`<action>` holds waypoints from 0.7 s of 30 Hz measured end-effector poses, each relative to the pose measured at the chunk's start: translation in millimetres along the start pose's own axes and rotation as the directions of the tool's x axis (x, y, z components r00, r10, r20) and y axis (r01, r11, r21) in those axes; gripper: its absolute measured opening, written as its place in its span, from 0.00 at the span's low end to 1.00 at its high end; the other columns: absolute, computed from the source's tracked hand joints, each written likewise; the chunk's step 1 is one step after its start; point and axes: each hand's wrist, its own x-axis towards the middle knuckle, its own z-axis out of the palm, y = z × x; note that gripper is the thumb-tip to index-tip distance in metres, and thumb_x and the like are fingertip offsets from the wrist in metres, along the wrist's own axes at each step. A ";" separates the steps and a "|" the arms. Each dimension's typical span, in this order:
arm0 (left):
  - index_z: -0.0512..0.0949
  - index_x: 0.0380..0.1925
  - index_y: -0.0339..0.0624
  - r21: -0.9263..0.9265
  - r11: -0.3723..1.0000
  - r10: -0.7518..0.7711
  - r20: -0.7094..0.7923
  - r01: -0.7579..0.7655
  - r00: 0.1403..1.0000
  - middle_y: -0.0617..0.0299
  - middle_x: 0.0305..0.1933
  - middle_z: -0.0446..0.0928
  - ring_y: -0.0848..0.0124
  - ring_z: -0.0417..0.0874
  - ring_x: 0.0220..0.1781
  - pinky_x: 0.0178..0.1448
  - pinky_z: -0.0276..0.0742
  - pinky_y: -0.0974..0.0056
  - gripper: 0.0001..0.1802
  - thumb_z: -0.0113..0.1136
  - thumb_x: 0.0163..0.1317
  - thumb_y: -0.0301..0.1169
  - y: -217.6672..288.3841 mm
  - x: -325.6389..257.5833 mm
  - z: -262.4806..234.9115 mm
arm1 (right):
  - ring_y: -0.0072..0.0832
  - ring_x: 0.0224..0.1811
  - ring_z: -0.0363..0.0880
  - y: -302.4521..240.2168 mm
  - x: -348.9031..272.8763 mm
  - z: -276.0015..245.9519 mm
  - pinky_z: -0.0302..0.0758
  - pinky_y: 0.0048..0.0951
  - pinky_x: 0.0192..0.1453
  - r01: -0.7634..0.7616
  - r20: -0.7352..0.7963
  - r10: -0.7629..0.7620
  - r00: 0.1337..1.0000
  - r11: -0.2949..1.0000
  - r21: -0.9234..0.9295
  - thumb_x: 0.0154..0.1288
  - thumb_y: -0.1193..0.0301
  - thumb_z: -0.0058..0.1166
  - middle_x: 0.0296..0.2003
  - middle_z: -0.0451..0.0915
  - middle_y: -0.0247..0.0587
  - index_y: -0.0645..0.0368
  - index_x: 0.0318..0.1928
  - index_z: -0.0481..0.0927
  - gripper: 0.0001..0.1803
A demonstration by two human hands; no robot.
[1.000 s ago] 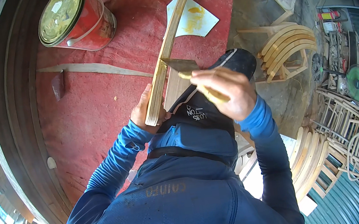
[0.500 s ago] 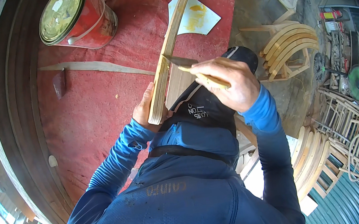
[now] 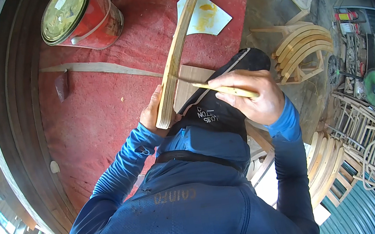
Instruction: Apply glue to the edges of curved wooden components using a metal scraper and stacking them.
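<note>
A long curved wooden strip [image 3: 175, 54] runs from near my waist up past the top of the view. My left hand [image 3: 151, 112] is closed round its near end, with the fingers partly hidden beneath it. In my right hand [image 3: 256, 93] is a putty knife [image 3: 226, 89], pinched by its yellowish handle. Its thin dark blade points left and its tip meets the right side of the strip, a little beyond my left hand. Behind the blade, a flat piece of wood [image 3: 193, 79] lies partly covered by my dark trouser leg.
A red can [image 3: 99, 27] with a smeared lid stands at upper left on a red-covered surface [image 3: 96, 110]. A white sheet with yellow-brown smears [image 3: 216, 14] lies beyond the strip. Curved wooden pieces [image 3: 303, 45] rest on a stand at right. Thick curved boards [image 3: 12, 116] border the left.
My right hand has moved right and slightly down with the putty knife. The blade's tip has slid along the strip toward my left hand, which holds nearly still.
</note>
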 end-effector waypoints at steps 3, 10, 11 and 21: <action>0.75 0.36 0.45 -0.003 1.000 0.005 -0.096 -0.005 0.995 0.63 0.16 0.69 0.65 0.64 0.10 0.31 0.72 0.57 0.30 0.45 0.72 0.62 6.3 -11.2 30.3 | 0.35 0.41 0.89 6.6 -2.4 -3.7 0.83 0.31 0.45 0.010 -0.026 -0.008 1.000 0.995 0.103 0.65 0.76 0.64 0.39 0.87 0.48 0.66 0.46 0.84 0.10; 0.75 0.36 0.45 0.024 1.000 0.022 -0.096 -0.020 0.995 0.62 0.17 0.69 0.64 0.65 0.11 0.32 0.73 0.57 0.30 0.45 0.72 0.62 3.1 -9.3 30.7 | 0.40 0.39 0.88 7.3 6.6 8.3 0.82 0.33 0.44 0.078 -0.124 -0.080 0.989 0.997 -0.023 0.66 0.77 0.62 0.38 0.86 0.49 0.65 0.45 0.83 0.09; 0.75 0.36 0.45 0.171 0.981 0.111 -0.096 -0.094 0.989 0.62 0.17 0.69 0.64 0.65 0.11 0.32 0.74 0.57 0.30 0.45 0.72 0.62 -0.5 -6.0 24.9 | 0.44 0.39 0.87 5.1 8.0 11.3 0.81 0.35 0.43 0.109 -0.108 -0.111 0.988 0.994 -0.023 0.65 0.77 0.62 0.38 0.85 0.50 0.64 0.44 0.83 0.08; 0.74 0.34 0.43 0.013 1.000 -0.013 -0.089 0.014 0.996 0.60 0.11 0.66 0.64 0.64 0.11 0.33 0.73 0.58 0.32 0.45 0.72 0.63 10.2 -15.4 42.9 | 0.36 0.39 0.88 17.2 11.5 1.1 0.82 0.30 0.43 0.067 -0.176 -0.075 0.982 0.997 -0.048 0.65 0.80 0.61 0.38 0.86 0.50 0.64 0.47 0.84 0.10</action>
